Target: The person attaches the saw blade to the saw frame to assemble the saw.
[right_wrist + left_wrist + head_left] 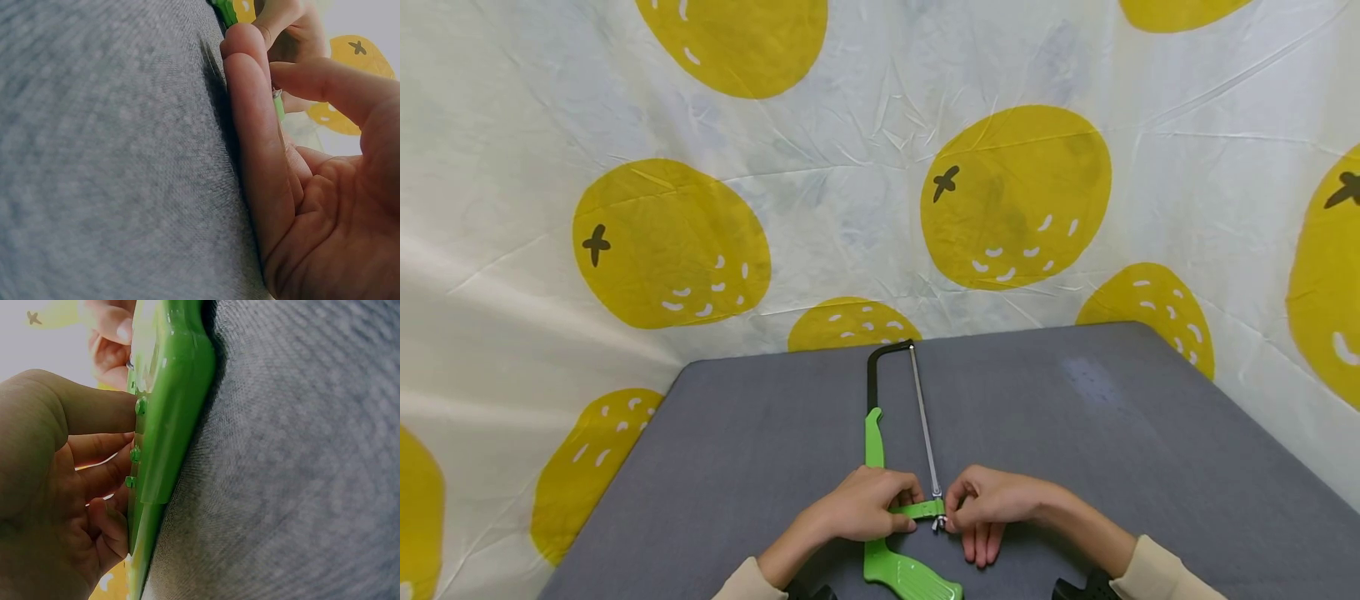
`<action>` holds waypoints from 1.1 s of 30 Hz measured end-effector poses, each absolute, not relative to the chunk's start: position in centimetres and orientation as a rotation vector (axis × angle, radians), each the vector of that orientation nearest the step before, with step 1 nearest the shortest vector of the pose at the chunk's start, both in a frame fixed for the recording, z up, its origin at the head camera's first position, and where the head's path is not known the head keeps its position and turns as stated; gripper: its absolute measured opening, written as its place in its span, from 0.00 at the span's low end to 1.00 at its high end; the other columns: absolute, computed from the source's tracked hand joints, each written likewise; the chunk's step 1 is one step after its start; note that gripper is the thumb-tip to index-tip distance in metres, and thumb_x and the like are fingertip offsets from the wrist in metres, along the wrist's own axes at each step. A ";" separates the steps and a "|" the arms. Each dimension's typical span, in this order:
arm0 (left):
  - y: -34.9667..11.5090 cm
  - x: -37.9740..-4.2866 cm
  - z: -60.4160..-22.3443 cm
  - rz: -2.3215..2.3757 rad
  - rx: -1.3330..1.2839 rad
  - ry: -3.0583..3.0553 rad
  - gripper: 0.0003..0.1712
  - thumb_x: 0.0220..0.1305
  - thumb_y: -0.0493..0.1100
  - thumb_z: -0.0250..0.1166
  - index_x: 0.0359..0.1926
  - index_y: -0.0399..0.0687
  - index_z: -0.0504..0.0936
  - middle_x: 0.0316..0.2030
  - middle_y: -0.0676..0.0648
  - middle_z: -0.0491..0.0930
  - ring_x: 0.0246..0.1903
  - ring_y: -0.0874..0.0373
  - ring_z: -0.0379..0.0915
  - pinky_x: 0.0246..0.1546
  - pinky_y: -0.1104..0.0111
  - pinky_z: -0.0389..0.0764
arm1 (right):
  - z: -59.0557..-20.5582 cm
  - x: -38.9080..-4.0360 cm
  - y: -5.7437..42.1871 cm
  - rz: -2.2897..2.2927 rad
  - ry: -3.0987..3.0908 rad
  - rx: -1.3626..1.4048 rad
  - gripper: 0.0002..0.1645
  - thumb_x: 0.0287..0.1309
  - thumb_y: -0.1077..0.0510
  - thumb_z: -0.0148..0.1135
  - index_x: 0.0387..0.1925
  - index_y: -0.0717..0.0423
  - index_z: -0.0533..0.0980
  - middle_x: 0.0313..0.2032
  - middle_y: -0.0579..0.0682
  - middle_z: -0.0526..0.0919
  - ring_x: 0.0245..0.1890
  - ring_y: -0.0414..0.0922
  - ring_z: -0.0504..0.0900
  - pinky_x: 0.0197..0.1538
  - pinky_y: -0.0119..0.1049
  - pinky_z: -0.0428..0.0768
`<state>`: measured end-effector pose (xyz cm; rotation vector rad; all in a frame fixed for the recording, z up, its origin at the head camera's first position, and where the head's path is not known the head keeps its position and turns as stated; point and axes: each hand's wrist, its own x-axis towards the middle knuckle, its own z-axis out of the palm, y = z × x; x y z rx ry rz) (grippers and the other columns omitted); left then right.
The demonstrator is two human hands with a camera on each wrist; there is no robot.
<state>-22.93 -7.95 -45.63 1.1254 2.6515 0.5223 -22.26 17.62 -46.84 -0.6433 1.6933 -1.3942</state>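
Note:
A hacksaw with a green handle and frame lies on the grey table, its black front bow pointing away from me. Its blade runs along the right side. My left hand grips the green crosspiece near the blade's close end, and in the left wrist view the thumb presses on the green plastic. At that same end my right hand pinches beside the metal wing nut with thumb and forefinger. Its other fingers lie extended along the cloth. Fingers partly hide the pinched spot.
Grey cloth covers the table. A white curtain printed with yellow fruit hangs behind it and at both sides. The green hand grip reaches toward the near edge.

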 end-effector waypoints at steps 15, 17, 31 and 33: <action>-8.0 -22.9 -45.6 0.534 1.117 2.639 0.10 0.63 0.51 0.74 0.45 0.63 0.84 0.32 0.67 0.81 0.30 0.77 0.72 0.36 0.78 0.73 | -46.8 -22.1 17.5 -1.407 1.690 -0.644 0.09 0.63 0.64 0.59 0.39 0.70 0.79 0.20 0.47 0.85 0.19 0.36 0.86 0.23 0.29 0.82; -8.0 -22.9 -45.6 0.529 1.119 2.642 0.10 0.63 0.51 0.73 0.45 0.63 0.84 0.32 0.67 0.82 0.30 0.77 0.72 0.36 0.78 0.73 | -46.8 -22.2 17.6 -1.407 1.687 -0.644 0.10 0.63 0.65 0.59 0.39 0.71 0.79 0.20 0.47 0.85 0.19 0.36 0.86 0.23 0.29 0.82; -8.0 -23.0 -45.8 0.536 1.129 2.640 0.10 0.63 0.51 0.74 0.44 0.63 0.85 0.31 0.67 0.81 0.29 0.77 0.71 0.35 0.78 0.73 | -46.9 -22.3 17.5 -1.414 1.674 -0.624 0.06 0.64 0.65 0.59 0.38 0.65 0.79 0.21 0.48 0.85 0.19 0.35 0.85 0.22 0.29 0.82; -8.0 -23.0 -45.7 0.536 1.124 2.642 0.10 0.63 0.51 0.74 0.45 0.63 0.85 0.32 0.67 0.81 0.29 0.77 0.72 0.36 0.78 0.73 | -46.9 -22.3 17.5 -1.416 1.676 -0.623 0.05 0.63 0.65 0.60 0.38 0.64 0.79 0.20 0.48 0.85 0.19 0.36 0.85 0.22 0.29 0.82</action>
